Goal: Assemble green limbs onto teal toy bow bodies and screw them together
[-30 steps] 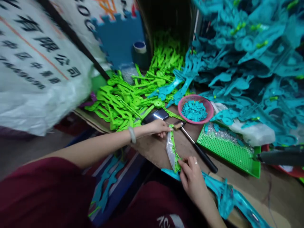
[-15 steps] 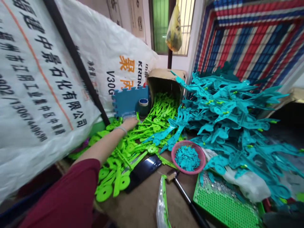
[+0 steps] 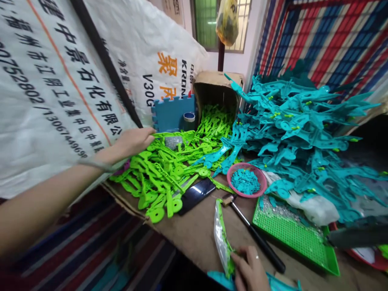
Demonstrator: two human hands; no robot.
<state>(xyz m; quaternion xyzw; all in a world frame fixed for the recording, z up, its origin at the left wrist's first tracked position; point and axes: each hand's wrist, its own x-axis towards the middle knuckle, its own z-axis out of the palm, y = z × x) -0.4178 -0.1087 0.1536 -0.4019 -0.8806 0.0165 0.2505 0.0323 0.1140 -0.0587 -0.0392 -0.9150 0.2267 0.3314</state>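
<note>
Pinching a green strip [image 3: 176, 135] centre-left with my left hand [image 3: 135, 141]; my bottom-cropped right hand [image 3: 251, 268] touches a clear-sided piece [image 3: 222, 238], grip unclear

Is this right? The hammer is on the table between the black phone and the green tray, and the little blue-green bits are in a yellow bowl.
Not quite: the bowl of little blue-green bits is pink, as the head view shows. The hammer does lie between the black phone and the green tray.
</note>
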